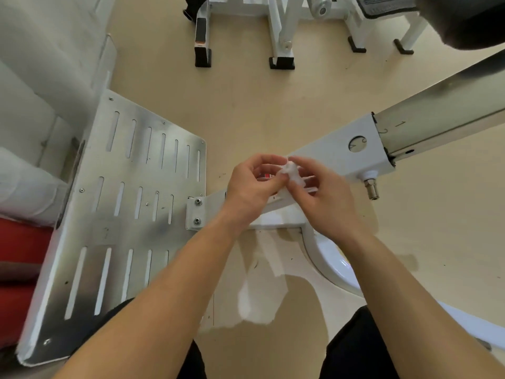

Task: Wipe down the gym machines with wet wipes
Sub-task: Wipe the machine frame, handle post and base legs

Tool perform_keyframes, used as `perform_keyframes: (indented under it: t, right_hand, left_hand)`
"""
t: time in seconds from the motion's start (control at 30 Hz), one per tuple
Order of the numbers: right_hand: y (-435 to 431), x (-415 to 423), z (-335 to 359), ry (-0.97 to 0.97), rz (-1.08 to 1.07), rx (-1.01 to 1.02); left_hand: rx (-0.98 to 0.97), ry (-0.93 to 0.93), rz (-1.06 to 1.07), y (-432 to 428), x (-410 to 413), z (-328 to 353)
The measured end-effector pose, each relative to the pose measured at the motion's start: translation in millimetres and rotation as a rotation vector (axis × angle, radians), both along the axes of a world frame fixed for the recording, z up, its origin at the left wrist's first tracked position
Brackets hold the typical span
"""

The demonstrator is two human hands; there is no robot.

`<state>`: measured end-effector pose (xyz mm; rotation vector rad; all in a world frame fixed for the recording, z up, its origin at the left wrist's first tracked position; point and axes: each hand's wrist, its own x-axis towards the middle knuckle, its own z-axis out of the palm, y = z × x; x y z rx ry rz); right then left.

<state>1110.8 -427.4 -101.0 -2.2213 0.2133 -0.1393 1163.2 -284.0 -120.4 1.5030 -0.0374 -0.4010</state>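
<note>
Looking down through the head camera, I have both hands together in the middle of the view, above the white frame (338, 160) of a gym machine. My left hand (251, 187) is curled, its thumb and fingers (266, 160) closing on a small bunched wet wipe (290, 168). My right hand (322, 198) meets it from the other side, fingertips (297, 162) pinching the same white wad, so the wipe sits gripped between the two hands, just over the frame and not touching it as far as I can tell.

Lower down, between my forearms, a pale sheet (259, 294) shows blurred against the floor (259, 105). It looks like the loose end of the wipe, but I cannot tell where it joins.

On my left lies a slotted metal footplate (131, 214), bolted by a bracket to the frame under my left wrist. On my right the frame ends in a white sleeve, and a steel rail (437, 121) marked 1 and 2 runs out of it toward the upper right. A metal pin knob (371, 188) sticks out beneath the sleeve.

At the top stands another white machine (281, 28) on black feet, well apart from my hands. A red pad (16, 242) shows at the left edge, and my black trousers (355, 346) at the bottom.
</note>
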Motion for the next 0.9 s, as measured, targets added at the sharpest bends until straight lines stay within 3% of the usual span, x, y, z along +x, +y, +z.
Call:
perform_keyframes:
  t: [0.13,0.23,0.37,0.47,0.57,0.7,0.8,0.9]
  right_hand:
    - [6.3,23.4,-1.6,0.069,-0.029,0.014]
    - [3.9,38.7,-2.6,0.163,0.027,-0.095]
    - [2.2,53.0,1.4,0.211,0.066,-0.251]
    - [-0.5,61.0,8.2,0.187,0.042,-0.293]
    - [-8.0,67.5,19.0,0.192,0.093,-0.266]
    - [-15.6,72.6,29.9,0.306,0.29,-0.464]
    - [-15.0,70.7,30.3,0.39,0.441,-0.592]
    - [-9.1,64.4,25.5,0.318,0.428,-0.514]
  left_hand:
    - [0.159,-0.047,0.089,29.1,6.7,-5.3]
    - [0.316,-0.096,0.151,49.8,14.4,-16.9]
    - [0.477,-0.176,0.014,66.7,24.0,-27.0]
    - [0.407,-0.116,-0.057,67.7,26.8,-29.5]
    - [0.256,0.06,-0.046,63.2,29.0,-30.3]
    - [-0.007,0.24,0.035,60.5,36.2,-34.5]
    - [-0.059,0.208,-0.012,59.6,35.1,-34.9]
    - [-0.048,0.091,-0.075,56.1,31.2,-24.3]
